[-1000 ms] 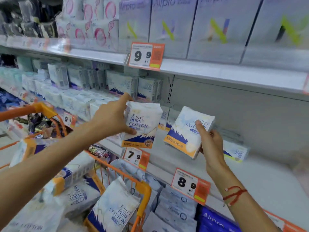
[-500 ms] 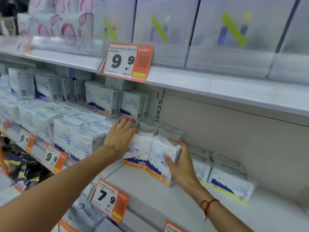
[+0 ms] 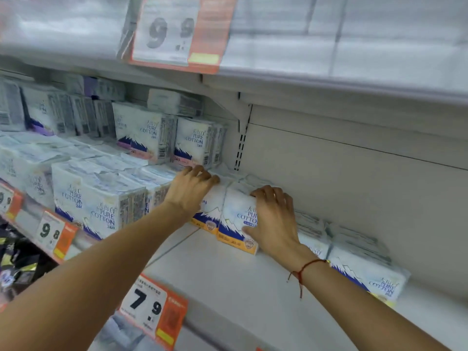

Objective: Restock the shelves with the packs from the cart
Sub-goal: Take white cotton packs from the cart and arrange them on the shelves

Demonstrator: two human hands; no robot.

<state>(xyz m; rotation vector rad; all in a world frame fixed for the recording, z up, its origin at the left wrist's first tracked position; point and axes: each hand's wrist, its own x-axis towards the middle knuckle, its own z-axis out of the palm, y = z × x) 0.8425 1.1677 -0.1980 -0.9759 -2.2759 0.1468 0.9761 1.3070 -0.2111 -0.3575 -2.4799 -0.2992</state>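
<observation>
Two white cotton packs with a blue mountain and orange base stand side by side on the white middle shelf (image 3: 228,282). My left hand (image 3: 191,190) lies over the top of the left pack (image 3: 211,211), fingers curled over its upper edge. My right hand (image 3: 272,219) grips the right pack (image 3: 235,219), fingers over its top and thumb on its front face. Both packs sit deep on the shelf, beside the stacked packs on the left. The cart is out of view.
Rows of similar white packs (image 3: 101,209) fill the shelf to the left. More packs (image 3: 364,269) lie to the right of my right hand. Orange price tags read 7.9 (image 3: 152,307), 9.8 (image 3: 54,234) and 9.9 (image 3: 177,31). The upper shelf (image 3: 329,82) overhangs closely.
Both hands carried the two packs from the air in front of the shelf onto it and pushed them back. My view has moved closer and the cart has dropped out of sight.
</observation>
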